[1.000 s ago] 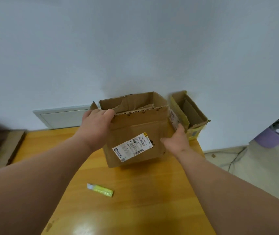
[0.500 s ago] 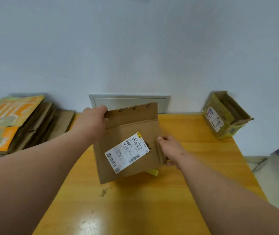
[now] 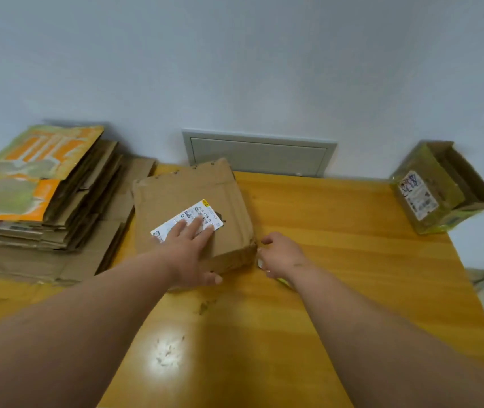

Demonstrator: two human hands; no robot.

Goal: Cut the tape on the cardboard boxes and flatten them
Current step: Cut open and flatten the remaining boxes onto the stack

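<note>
A flattened brown cardboard box with a white shipping label lies on the wooden table, left of centre. My left hand presses flat on it, straight fingers over the label. My right hand hovers by the box's near right corner with loosely curled fingers, holding nothing that I can see. A yellow-green cutter lies on the table, mostly hidden under that hand and wrist. An open box wrapped in yellow tape stands at the table's far right corner.
A tall stack of flattened cardboard, with an orange printed sheet on top, fills the table's left side next to the brown box. A grey wall panel sits behind the table. The table's right edge drops to the floor.
The brown box, held upright and open a second ago, was folded and now lies flat on the table. My left hand moved from its top edge onto its face; my right hand let go.
</note>
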